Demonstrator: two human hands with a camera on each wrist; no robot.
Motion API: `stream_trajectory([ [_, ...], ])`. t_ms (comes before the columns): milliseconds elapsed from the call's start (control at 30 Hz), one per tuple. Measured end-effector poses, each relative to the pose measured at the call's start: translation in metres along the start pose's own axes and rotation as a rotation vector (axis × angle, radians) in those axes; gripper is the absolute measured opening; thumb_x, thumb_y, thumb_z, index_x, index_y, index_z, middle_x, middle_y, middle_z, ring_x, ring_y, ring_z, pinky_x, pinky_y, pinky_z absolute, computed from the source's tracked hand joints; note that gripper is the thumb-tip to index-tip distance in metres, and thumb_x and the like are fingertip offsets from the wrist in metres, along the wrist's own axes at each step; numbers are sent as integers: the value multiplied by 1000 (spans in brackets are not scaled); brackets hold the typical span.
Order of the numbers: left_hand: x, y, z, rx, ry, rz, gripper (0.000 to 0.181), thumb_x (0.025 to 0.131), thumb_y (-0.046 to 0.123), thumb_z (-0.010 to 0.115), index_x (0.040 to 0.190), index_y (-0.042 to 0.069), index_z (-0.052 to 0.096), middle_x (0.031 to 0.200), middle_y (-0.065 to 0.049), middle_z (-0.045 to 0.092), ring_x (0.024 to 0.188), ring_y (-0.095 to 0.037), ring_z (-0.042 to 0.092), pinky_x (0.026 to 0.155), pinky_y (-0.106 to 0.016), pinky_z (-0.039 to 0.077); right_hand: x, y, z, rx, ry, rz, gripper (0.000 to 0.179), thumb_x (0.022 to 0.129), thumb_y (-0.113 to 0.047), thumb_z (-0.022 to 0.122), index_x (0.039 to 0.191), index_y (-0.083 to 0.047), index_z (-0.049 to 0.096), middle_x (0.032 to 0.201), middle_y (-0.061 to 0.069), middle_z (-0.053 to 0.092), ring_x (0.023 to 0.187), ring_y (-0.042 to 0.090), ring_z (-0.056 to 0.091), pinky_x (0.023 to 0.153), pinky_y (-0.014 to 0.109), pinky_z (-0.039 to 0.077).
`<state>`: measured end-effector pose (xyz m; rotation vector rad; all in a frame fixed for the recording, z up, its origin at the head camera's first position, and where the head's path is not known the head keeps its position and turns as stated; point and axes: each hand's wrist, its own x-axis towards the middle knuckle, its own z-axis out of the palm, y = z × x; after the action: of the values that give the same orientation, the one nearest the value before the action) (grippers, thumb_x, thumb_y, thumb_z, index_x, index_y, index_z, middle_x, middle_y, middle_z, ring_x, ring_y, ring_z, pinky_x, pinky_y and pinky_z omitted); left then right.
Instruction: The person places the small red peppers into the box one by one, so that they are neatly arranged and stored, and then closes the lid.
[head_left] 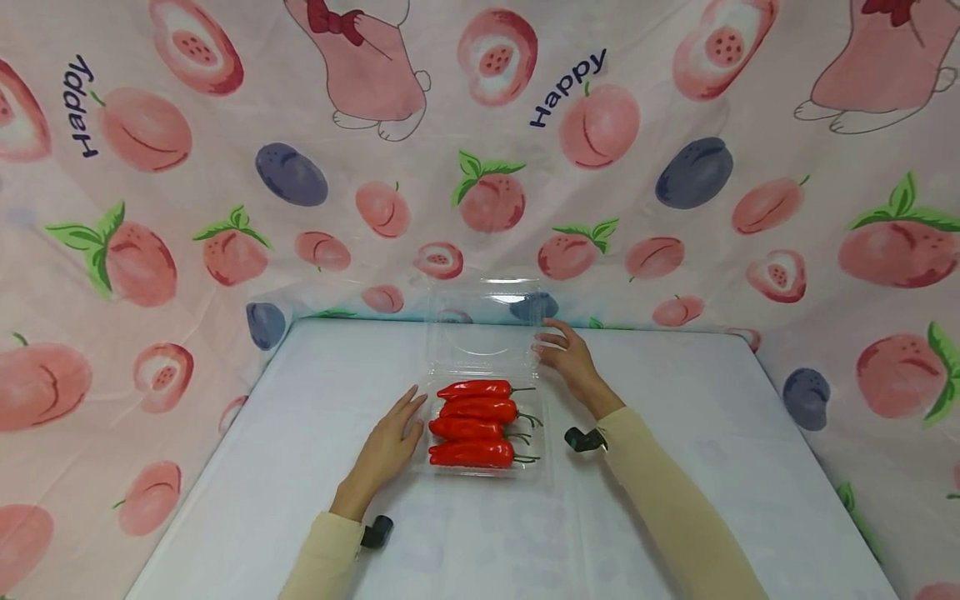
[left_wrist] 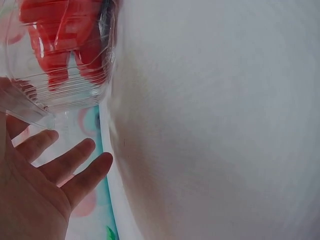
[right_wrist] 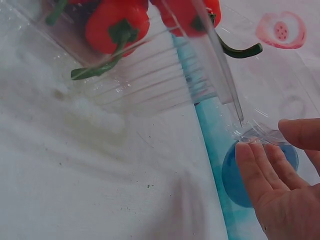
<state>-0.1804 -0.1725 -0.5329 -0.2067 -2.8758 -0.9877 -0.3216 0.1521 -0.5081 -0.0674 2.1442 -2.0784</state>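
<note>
A clear plastic clamshell box (head_left: 546,450) lies on the white table with its lid (head_left: 480,337) raised at the far side. Several red peppers (head_left: 472,454) with green stems lie side by side in the base, stems toward the right. My left hand (head_left: 386,446) is at the base's left side, its fingers spread and its fingertips right at the rim. At the lid's right edge is my right hand (head_left: 570,354). In the right wrist view its fingers (right_wrist: 272,170) are nearly straight, with the thumb apart from them beside the clear plastic edge.
The white table (head_left: 660,483) reaches back to a pink fruit-print cloth (head_left: 480,125) that hangs behind it and at both sides. A small black device (head_left: 583,439) is on the right wrist, another black device (head_left: 377,531) on the left.
</note>
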Motion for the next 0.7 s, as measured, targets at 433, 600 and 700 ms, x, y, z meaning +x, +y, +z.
stream_trajectory([
  [433, 4, 0, -4, -23, -32, -16, 50, 98, 24, 57, 147, 19, 47, 159, -2, 37, 142, -31, 42, 112, -55, 38, -1, -3, 0, -60, -19, -67, 70, 92, 6, 57, 152, -21, 34, 142, 20, 52, 125, 36, 58, 83, 17, 56],
  [600, 8, -1, -8, -37, -48, -17, 55, 98, 28, 58, 150, 19, 42, 160, -5, 35, 145, -32, 38, 112, -57, 38, -4, -6, 1, -99, -12, -85, 69, 92, 6, 57, 151, -22, 35, 141, 20, 53, 127, 37, 57, 86, 18, 56],
  [700, 12, -1, -12, -44, -27, 2, 55, 98, 28, 58, 150, 18, 42, 159, -6, 36, 143, -34, 41, 108, -56, 42, -5, -8, 1, -110, -10, -105, 70, 92, 7, 57, 152, -20, 34, 141, 22, 52, 126, 39, 57, 87, 18, 55],
])
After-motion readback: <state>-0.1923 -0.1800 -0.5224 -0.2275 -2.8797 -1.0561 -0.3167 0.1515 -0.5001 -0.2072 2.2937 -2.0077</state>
